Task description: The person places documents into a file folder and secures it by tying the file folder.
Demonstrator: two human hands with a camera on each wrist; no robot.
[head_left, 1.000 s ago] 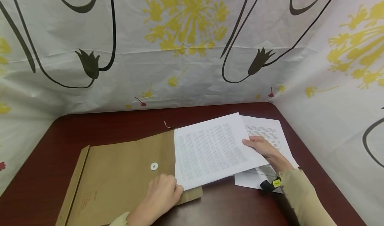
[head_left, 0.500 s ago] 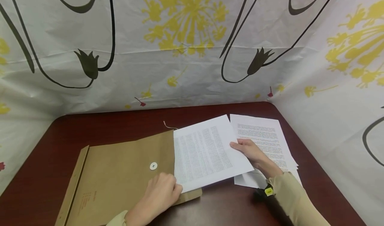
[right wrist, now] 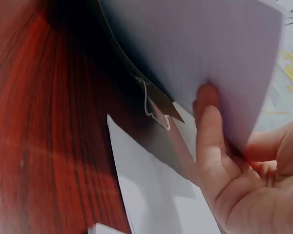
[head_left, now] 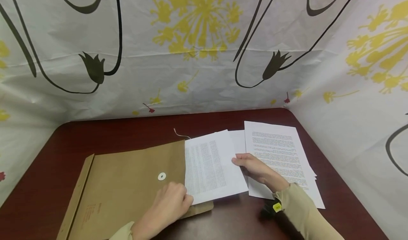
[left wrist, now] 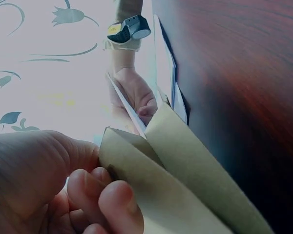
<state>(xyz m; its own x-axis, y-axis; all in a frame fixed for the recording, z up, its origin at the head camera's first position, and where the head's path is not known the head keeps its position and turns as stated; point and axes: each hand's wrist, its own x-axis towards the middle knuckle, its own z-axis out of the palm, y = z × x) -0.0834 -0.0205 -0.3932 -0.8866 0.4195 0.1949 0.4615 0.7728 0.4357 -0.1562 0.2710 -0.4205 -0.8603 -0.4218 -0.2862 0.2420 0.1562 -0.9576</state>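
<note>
A brown kraft document envelope with a white button lies on the table at left, its mouth toward the right. My left hand grips the near part of the mouth; in the left wrist view the envelope's edge sits between thumb and curled fingers, held apart from its back layer. Printed paper sticks out of the mouth, its left part hidden inside. My right hand pinches the paper's right edge, thumb on top; in the right wrist view, fingers press the underside of the paper.
More printed sheets lie overlapping on the dark red table at right, partly under my right forearm. A thin white string extends from the envelope's far side. Flower-patterned cloth stands behind and along the sides.
My right hand has moved left, and the printed paper has slid farther into the envelope, uncovering more of the sheets at right. My left hand has stayed nearly still at the mouth.
</note>
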